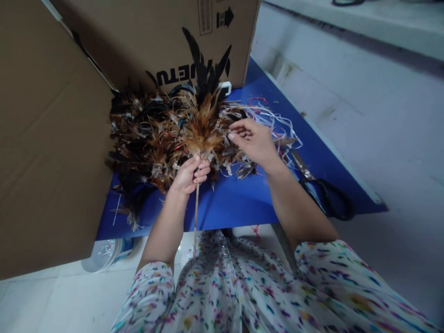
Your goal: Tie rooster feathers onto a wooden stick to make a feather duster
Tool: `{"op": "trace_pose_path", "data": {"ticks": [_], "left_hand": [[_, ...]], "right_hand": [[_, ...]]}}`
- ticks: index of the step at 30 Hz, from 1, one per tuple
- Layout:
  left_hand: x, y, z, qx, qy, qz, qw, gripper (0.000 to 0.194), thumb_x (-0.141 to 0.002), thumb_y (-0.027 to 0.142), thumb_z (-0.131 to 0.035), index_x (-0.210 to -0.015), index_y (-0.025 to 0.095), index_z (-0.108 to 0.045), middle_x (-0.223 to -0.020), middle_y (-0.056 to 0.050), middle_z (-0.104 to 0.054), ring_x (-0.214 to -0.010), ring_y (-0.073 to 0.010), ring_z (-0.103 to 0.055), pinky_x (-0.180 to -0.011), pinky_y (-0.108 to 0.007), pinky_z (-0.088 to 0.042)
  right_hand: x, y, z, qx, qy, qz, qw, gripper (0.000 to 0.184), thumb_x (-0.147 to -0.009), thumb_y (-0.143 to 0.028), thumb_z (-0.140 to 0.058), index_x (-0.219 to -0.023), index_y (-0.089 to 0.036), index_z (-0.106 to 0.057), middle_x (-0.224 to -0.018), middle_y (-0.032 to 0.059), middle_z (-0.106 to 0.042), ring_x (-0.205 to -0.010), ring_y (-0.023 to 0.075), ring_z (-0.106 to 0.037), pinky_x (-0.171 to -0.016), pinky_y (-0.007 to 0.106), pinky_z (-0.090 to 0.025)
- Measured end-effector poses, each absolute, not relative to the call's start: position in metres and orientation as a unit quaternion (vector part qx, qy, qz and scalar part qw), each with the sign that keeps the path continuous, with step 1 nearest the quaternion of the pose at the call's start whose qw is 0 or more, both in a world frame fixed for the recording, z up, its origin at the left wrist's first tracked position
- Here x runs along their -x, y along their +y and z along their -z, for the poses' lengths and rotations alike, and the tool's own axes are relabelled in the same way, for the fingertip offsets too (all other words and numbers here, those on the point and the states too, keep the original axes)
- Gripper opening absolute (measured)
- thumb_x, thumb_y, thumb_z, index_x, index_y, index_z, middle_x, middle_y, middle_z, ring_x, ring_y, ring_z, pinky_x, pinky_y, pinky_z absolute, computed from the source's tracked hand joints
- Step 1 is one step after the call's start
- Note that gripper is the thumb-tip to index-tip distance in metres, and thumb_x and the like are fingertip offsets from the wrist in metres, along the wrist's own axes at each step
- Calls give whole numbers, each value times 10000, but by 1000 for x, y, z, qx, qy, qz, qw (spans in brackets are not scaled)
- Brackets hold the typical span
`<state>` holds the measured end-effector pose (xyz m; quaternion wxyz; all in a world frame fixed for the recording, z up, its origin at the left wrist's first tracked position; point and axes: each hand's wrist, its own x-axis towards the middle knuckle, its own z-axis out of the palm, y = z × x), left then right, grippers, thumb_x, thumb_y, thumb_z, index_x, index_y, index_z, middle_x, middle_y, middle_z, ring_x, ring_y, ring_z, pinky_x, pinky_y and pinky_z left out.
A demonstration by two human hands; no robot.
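Note:
My left hand [190, 175] is closed around a thin wooden stick [196, 217] that carries a bunch of brown and black feathers [203, 125] at its top. The stick points down toward my lap. My right hand [251, 138] hovers to the right of the feather bunch, fingers curled together in a loose pinch near the feathers; what it holds, if anything, is too small to name. A pile of loose brown, black and white feathers [145, 143] lies on the blue table [236, 203] behind and left of my hands.
A large cardboard box [163, 37] stands at the back of the table, with a cardboard flap [45, 138] on the left. Tangled white and red strings [277, 125] lie at right. Black-handled scissors [324, 194] rest near the table's right edge. A round container [106, 253] sits below.

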<state>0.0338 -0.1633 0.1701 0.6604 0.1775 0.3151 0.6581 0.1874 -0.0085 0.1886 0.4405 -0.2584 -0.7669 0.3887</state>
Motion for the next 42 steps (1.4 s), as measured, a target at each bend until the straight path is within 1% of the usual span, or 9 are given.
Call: {"op": "trace_pose_path", "data": {"ticks": [3, 5, 9, 11, 15, 23, 29, 36, 42], "left_hand": [[-34, -164, -171, -174, 316, -663, 656, 280, -827, 216, -678, -722, 154, -426, -694, 34, -373, -451, -4, -300, -342, -89, -184], [-35, -164, -172, -169, 322, -664, 653, 278, -827, 218, -679, -721, 154, -430, -696, 34, -374, -453, -5, -302, -343, -89, -189], [-38, -163, -172, -177, 345, -658, 646, 237, -833, 228, -674, -735, 144, -475, -690, 33, -393, -446, -3, -302, -340, -87, -203], [-38, -162, -170, -193, 357, -652, 640, 207, -831, 247, -680, -764, 131, -521, -675, 35, -399, -438, -3, -303, -334, -87, -210], [-38, -161, -168, -236, 355, -643, 636, 238, -785, 288, -731, -818, 107, -581, -656, 38, -415, -429, -2, -309, -323, -88, -221], [-39, -163, -169, -252, 365, -624, 644, 263, -776, 312, -741, -807, 120, -564, -669, 29, -445, -434, -4, -318, -331, -89, -226], [-37, -163, -170, -252, 380, -609, 649, 298, -743, 313, -771, -837, 115, -569, -675, 25, -447, -445, -8, -328, -345, -95, -221], [-36, -163, -169, -271, 404, -583, 651, 372, -707, 359, -800, -853, 130, -545, -666, 39, -433, -442, -4, -315, -353, -92, -202], [-35, -161, -171, -239, 398, -608, 644, 361, -724, 319, -790, -760, 145, -476, -669, 44, -409, -446, 2, -297, -353, -86, -189]], "right_hand": [[-202, 0, -184, 296, -749, -379, 455, 130, -757, -242, -657, -864, -181, -701, -757, 23, -668, -655, 130, -584, -642, 287, -483], [-206, -6, -181, 300, -754, -392, 433, 115, -750, -252, -664, -820, -172, -707, -719, 21, -661, -624, 127, -569, -626, 288, -467], [-192, -36, -176, 244, -774, -472, 346, 202, -733, -338, -705, -822, -157, -711, -717, 19, -669, -606, 117, -555, -601, 269, -449], [-180, -49, -172, 222, -774, -493, 328, 246, -735, -378, -707, -837, -154, -702, -737, 19, -672, -618, 116, -556, -590, 256, -441], [-165, -56, -166, 229, -757, -502, 350, 240, -739, -383, -698, -789, -150, -674, -719, 11, -662, -618, 113, -560, -594, 247, -433], [-164, -52, -160, 206, -710, -563, 370, 207, -701, -328, -711, -754, -138, -648, -693, 0, -642, -612, 108, -550, -594, 245, -436], [-164, -52, -158, 193, -701, -584, 359, 184, -696, -310, -705, -751, -145, -645, -735, 7, -650, -675, 122, -573, -654, 259, -460], [-163, -52, -156, 188, -719, -569, 351, 203, -693, -321, -700, -765, -139, -646, -696, -13, -595, -639, 105, -516, -626, 245, -417], [-182, -33, -167, 217, -736, -533, 357, 216, -704, -333, -695, -794, -137, -681, -709, 9, -638, -632, 108, -525, -617, 252, -428]]}}
